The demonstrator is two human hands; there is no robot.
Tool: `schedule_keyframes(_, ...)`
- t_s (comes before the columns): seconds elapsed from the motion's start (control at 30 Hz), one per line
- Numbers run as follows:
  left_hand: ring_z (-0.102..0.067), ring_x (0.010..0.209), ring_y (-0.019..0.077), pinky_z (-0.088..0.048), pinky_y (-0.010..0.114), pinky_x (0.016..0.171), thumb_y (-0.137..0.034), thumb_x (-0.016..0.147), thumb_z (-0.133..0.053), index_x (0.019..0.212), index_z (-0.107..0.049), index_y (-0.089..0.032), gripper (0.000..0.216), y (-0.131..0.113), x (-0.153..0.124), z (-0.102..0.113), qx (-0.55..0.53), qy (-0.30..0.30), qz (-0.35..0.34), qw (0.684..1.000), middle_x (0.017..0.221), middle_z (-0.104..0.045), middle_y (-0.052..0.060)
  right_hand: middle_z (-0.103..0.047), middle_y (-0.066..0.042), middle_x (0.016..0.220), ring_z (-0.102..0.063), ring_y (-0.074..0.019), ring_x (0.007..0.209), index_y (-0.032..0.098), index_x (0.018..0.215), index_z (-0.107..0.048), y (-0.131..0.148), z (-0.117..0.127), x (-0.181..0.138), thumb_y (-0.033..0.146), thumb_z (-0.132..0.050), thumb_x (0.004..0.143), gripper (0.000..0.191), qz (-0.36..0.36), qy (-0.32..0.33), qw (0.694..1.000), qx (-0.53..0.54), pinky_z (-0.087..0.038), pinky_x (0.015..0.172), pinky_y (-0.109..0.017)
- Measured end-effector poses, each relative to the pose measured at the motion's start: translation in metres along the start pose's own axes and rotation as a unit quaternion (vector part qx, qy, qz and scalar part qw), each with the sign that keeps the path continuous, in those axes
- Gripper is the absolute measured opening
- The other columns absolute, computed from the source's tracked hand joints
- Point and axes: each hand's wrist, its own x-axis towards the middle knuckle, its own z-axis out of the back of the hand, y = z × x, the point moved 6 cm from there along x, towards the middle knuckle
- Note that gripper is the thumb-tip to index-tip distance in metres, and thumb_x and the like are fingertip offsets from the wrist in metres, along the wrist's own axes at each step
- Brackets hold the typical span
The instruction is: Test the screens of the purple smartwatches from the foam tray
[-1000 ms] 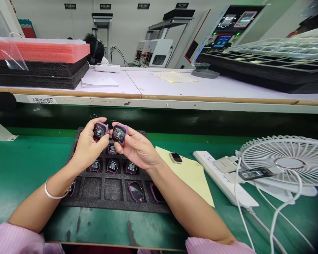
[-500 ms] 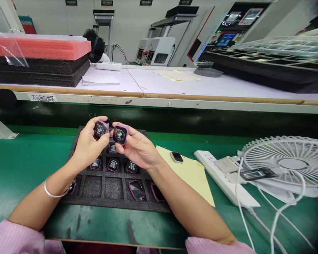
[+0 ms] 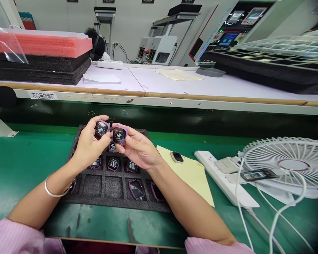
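Between thumb and fingers, my left hand (image 3: 89,143) grips a purple-cased smartwatch (image 3: 101,129) without a strap, its dial lit. A matching smartwatch (image 3: 119,135), also showing a dial, is pinched in my right hand (image 3: 137,146). The two watches are held side by side, faces toward me, above a black foam tray (image 3: 116,204). Several purple watches sit in the tray's pockets. Some, such as the middle watch (image 3: 113,164), display lines of text; the front watch (image 3: 136,189) has a dark screen. My hands and forearms hide part of the tray.
Right of the tray, a pale watch (image 3: 177,157) lies on a yellow sheet (image 3: 193,180). Beyond it are a white power strip (image 3: 225,180), cables and a white fan (image 3: 294,164). A raised shelf (image 3: 159,88) crosses behind, bearing foam stacks (image 3: 39,68). A person's head shows behind it.
The left watch has tilted slightly, with a bright reflection now on its upper face. Both hands keep their hold and stay nearly in place; the view has shifted a little.
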Motion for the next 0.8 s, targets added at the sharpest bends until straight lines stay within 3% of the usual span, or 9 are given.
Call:
schedule_keyframes(0.37,-0.061,0.078,0.0143,-0.050,0.024,0.069,-0.029,0.075,-0.067,0.117,-0.061,-0.016,0.045,-0.0021,-0.0009,-0.0019,0.020,0.009,-0.001,1.000,0.092,-0.064,0.003,-0.066,-0.004,0.104,-0.050,-0.0145,0.070,0.026,0.121,-0.071,0.0000,0.0019,0.0001,0.041,-0.089,0.078,0.049,0.005,-0.020,1.000,-0.024,-0.049,0.067,-0.031)
schedule_keyframes(0.63,-0.058,0.075,0.0131,-0.049,0.023,0.066,-0.028,0.076,-0.066,0.120,-0.060,-0.013,0.047,-0.0022,-0.0006,-0.0032,0.015,0.013,0.010,1.000,0.092,-0.065,0.003,-0.066,-0.002,0.103,-0.052,-0.0114,0.070,0.028,0.117,-0.077,0.0001,0.0000,0.0004,0.040,-0.093,0.078,0.044,0.007,-0.004,1.000,0.020,-0.047,0.068,-0.027)
schedule_keyframes(0.8,-0.061,0.080,0.0141,-0.051,0.024,0.072,-0.029,0.076,-0.067,0.120,-0.061,-0.013,0.047,-0.0010,0.0003,-0.0022,0.010,0.015,0.006,1.000,0.096,-0.065,0.004,-0.068,-0.004,0.111,-0.052,-0.0135,0.071,0.027,0.122,-0.073,0.0023,0.0020,-0.0011,0.039,-0.089,0.079,0.047,0.011,-0.019,1.000,-0.014,-0.051,0.071,-0.031)
